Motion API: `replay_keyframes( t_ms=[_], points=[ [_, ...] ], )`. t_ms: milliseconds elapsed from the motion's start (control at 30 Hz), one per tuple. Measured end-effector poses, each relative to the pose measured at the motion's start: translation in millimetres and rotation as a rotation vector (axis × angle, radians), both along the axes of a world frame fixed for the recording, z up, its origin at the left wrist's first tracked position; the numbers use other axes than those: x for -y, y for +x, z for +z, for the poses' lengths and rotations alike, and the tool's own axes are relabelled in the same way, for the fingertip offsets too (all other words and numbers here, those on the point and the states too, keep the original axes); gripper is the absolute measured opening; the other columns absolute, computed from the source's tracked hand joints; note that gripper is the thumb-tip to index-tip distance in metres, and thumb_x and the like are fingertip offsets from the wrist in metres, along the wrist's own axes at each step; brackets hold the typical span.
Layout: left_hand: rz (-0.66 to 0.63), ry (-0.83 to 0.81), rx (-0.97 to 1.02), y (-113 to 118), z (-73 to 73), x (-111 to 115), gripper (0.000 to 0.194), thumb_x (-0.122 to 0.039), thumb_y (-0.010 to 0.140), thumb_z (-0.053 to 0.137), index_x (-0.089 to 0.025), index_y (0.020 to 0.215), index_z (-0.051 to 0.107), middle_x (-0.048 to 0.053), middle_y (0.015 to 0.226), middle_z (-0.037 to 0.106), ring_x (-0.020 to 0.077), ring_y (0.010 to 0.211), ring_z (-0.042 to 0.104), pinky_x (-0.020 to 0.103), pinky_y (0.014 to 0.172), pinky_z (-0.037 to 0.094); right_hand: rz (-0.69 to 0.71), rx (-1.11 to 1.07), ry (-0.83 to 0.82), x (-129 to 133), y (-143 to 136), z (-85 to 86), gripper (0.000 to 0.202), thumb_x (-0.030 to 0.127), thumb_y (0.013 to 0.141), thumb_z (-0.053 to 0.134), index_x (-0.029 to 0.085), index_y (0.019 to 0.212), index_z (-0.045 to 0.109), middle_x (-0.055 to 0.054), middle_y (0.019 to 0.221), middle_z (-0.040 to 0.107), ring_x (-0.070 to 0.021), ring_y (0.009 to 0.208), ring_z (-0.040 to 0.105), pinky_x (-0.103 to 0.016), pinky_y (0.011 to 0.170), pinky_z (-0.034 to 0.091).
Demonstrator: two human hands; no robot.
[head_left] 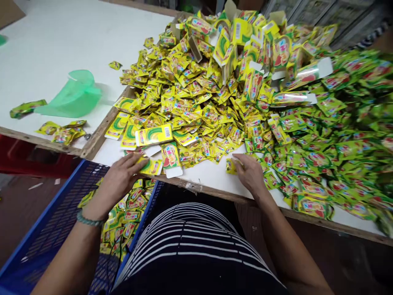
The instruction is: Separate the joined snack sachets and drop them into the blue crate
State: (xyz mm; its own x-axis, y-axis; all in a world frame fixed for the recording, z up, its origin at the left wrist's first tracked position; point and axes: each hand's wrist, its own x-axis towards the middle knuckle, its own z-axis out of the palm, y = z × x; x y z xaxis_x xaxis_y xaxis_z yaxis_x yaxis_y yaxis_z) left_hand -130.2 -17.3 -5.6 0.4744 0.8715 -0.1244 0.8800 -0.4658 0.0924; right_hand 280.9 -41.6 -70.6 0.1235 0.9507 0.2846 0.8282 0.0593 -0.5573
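Observation:
My left hand [118, 180] is at the table's front edge, its fingers closed on a small yellow carton [152, 167]. My right hand [250, 172] rests over the white tabletop, thumb and fingers pinching a small yellow candy packet [231, 166]. Between and beyond my hands spreads a heap of yellow packets [196, 110]. Several more cartons lie close to my left hand, among them a yellow one [153, 135] and one with a red heart print [171, 157]. Green packets [316, 159] are piled to the right of my right hand.
A blue plastic crate [39, 229] holding packets stands below the table edge at left. A wooden strip [104, 123] divides the tabletop. Left of it are a translucent green scoop [76, 96] and a few loose packets [64, 133]. Open cartons [242, 32] top the heap at the back.

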Motion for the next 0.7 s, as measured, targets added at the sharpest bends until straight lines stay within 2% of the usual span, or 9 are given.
replay_keyframes(
  t_ms=[33,100,167,233,400,500,567,633,700],
  points=[
    [-0.046,-0.045,0.055,2.0,-4.9,-3.6,0.044,-0.023,0.091,0.038,-0.019,0.129,0.06,0.013,0.139,0.056,0.0308,0.133,0.047,0.048,0.108,0.04,-0.027,-0.041,-0.013,3.3,9.1,0.7,0.025,0.036,0.087,0.053,0.022,0.099,0.071,-0.007,0.099,0.073,-0.0234,0.087,0.066,-0.043,0.083,0.052],
    [-0.09,-0.086,0.12,5.6,-7.8,-8.0,0.048,-0.017,0.087,0.035,-0.02,0.126,0.062,0.011,0.135,0.06,0.027,0.128,0.053,0.046,0.107,0.042,-0.168,-0.099,-0.014,12.4,27.0,1.5,0.028,0.041,0.087,0.053,0.022,0.096,0.072,-0.006,0.092,0.074,-0.0211,0.076,0.065,-0.038,0.074,0.053],
    [-0.103,-0.094,0.139,11.4,-5.5,-9.4,0.052,-0.013,0.082,0.035,-0.021,0.124,0.064,0.009,0.132,0.062,0.0262,0.125,0.056,0.046,0.107,0.043,-0.311,-0.092,-0.022,21.5,41.8,0.8,0.033,0.047,0.086,0.053,0.02,0.091,0.072,-0.006,0.084,0.073,-0.0197,0.067,0.062,-0.035,0.068,0.051],
    [-0.127,-0.111,0.144,21.0,-1.7,-10.1,0.055,-0.011,0.078,0.036,-0.021,0.123,0.065,0.008,0.128,0.065,0.0255,0.121,0.059,0.047,0.107,0.042,-0.376,-0.022,-0.031,27.7,51.1,-1.4,0.038,0.052,0.085,0.053,0.019,0.091,0.072,-0.008,0.084,0.072,-0.0207,0.068,0.061,-0.037,0.069,0.05],
    [-0.182,-0.206,0.196,43.4,13.5,-16.3,0.056,-0.009,0.076,0.034,-0.022,0.119,0.068,0.007,0.121,0.069,0.0243,0.111,0.064,0.041,0.098,0.048,-0.257,0.13,-0.085,33.6,51.5,-8.2,0.057,0.065,0.08,0.054,0.019,0.111,0.067,-0.014,0.105,0.067,-0.0296,0.096,0.059,-0.046,0.083,0.047],
    [-0.131,-0.241,0.275,52.2,30.3,-19.7,0.049,-0.015,0.081,0.038,-0.024,0.117,0.069,0.007,0.107,0.073,0.0225,0.092,0.068,0.035,0.082,0.051,-0.243,0.157,-0.123,36.5,45.3,-13.4,0.063,0.067,0.077,0.057,0.019,0.117,0.064,-0.013,0.1,0.065,-0.0289,0.092,0.058,-0.044,0.08,0.047],
    [-0.055,-0.213,0.36,66.3,39.0,-19.4,0.038,-0.025,0.085,0.044,-0.022,0.114,0.068,0.007,0.092,0.073,0.0202,0.077,0.065,0.032,0.07,0.048,-0.242,0.172,-0.163,36.7,39.7,-17.5,0.06,0.065,0.076,0.058,0.019,0.116,0.064,-0.01,0.092,0.064,-0.0264,0.084,0.057,-0.041,0.074,0.046],
    [-0.007,-0.221,0.489,91.3,39.6,-17.9,0.032,-0.036,0.087,0.051,-0.019,0.108,0.067,0.005,0.078,0.067,0.0166,0.066,0.058,0.028,0.062,0.042,-0.236,0.179,-0.199,34.3,32.5,-20.4,0.055,0.063,0.076,0.06,0.019,0.108,0.065,-0.008,0.084,0.061,-0.0237,0.077,0.055,-0.037,0.069,0.045],
    [-0.044,-0.327,0.645,123.1,29.6,-17.7,0.031,-0.044,0.085,0.057,-0.017,0.1,0.065,0.001,0.071,0.059,0.0134,0.062,0.051,0.025,0.058,0.037,-0.224,0.191,-0.206,30.0,24.5,-20.7,0.05,0.063,0.075,0.06,0.018,0.095,0.066,-0.007,0.082,0.059,-0.0232,0.076,0.054,-0.035,0.067,0.043]
  ],
)
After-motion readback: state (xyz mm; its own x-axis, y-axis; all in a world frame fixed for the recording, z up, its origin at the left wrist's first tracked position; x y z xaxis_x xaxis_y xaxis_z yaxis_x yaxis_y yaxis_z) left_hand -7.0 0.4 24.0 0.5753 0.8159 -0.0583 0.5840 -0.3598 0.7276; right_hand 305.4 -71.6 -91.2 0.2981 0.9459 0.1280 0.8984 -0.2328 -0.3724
